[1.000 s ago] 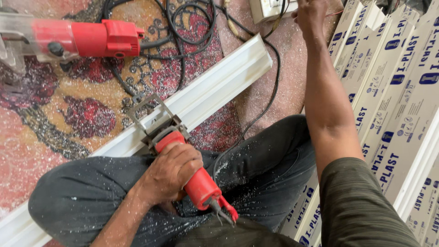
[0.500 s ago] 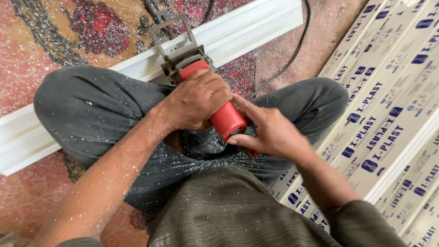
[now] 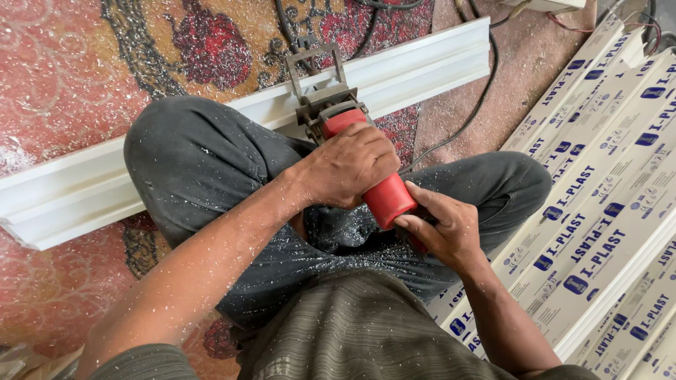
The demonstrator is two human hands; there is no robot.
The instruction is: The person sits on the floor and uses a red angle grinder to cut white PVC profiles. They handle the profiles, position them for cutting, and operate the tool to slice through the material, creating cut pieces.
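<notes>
I sit cross-legged in dark trousers on a patterned carpet. My left hand (image 3: 347,165) grips the body of a red power cutter (image 3: 373,184), whose grey metal base (image 3: 320,88) rests on a long white plastic profile (image 3: 415,67) lying across my left knee. My right hand (image 3: 442,229) holds the rear end of the same red tool, fingers curled around its back. White shavings cover my forearms, lap and the carpet.
A stack of white plastic profiles with blue printed labels (image 3: 605,204) lies along the right. Black cables (image 3: 479,105) run over the red and gold carpet (image 3: 84,77) behind the profile. A white socket box (image 3: 546,5) sits at the top edge.
A second ago my right arm reached far up toward the socket box; it has come back and now holds the tool's rear. My left hand kept its grip. The view shifted down.
</notes>
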